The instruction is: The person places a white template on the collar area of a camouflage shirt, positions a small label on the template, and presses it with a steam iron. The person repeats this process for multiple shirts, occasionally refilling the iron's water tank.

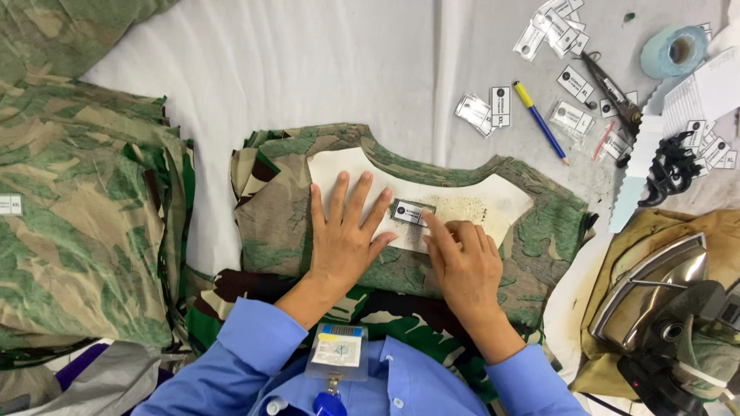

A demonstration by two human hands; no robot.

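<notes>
Okay, left hand [345, 235] is lying flat, fingers spread, grip open, pressing down on a white template [455, 202] that is sitting over the neck area of a folded camo shirt [532, 231] on the table [308, 69]. Right hand [462, 258] is lying just right of it, index fingertip touching the right edge of a small label [409, 212]; grip is loose, not closed on anything, only poking. Label is lying on the template, about mid-shirt, between the two hands.

Doing this well, as a judgement: left palm should be keeping the template from sliding while the right finger is nudging the label square to the neckline and centred; light pressure only, since a small label skids easily on smooth card. Fingers should be getting off the label before heat is going anywhere near.

Around: a stack of camo shirts [77, 200] is sitting at left, well apart from the hands. Iron [663, 293] is resting near right on a stained pad, not touched. Far right, loose labels [559, 31] are lying scattered, some bagged, with a blue pen [541, 122], scissors [613, 92], a tape roll [674, 50] and black clips [671, 166]. Badge [337, 350] is hanging from the blue sleeved shirt at near edge.
</notes>
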